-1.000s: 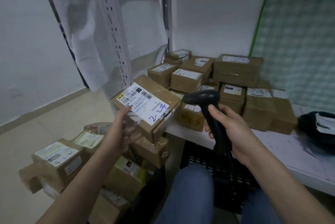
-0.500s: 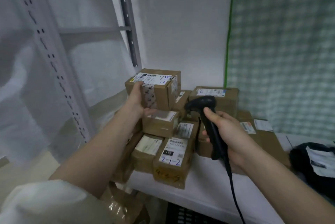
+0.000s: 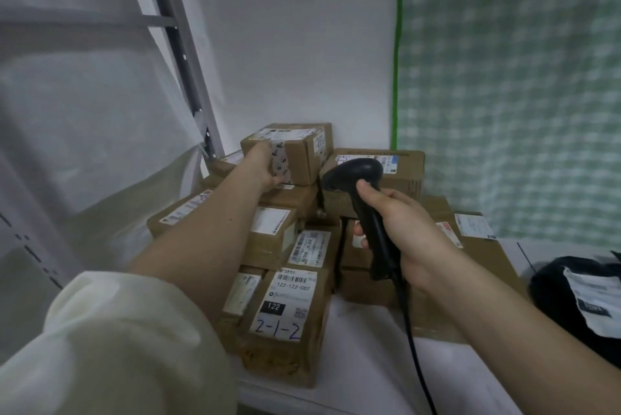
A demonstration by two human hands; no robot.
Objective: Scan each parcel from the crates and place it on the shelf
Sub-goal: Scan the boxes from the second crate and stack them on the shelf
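Left hand (image 3: 265,167) grips parcel (image 3: 295,152) at its eleven o'clock stack position; seemingly light, rigid; right hand (image 3: 400,229) clasps scanner (image 3: 363,192).

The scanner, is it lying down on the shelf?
No, the right hand grips the black barcode scanner by its handle, up in front of the stacked parcels, with its cord hanging below.

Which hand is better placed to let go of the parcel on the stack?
Left: the left hand already grips the brown cardboard parcel atop the pile; the right hand holds the black barcode scanner.
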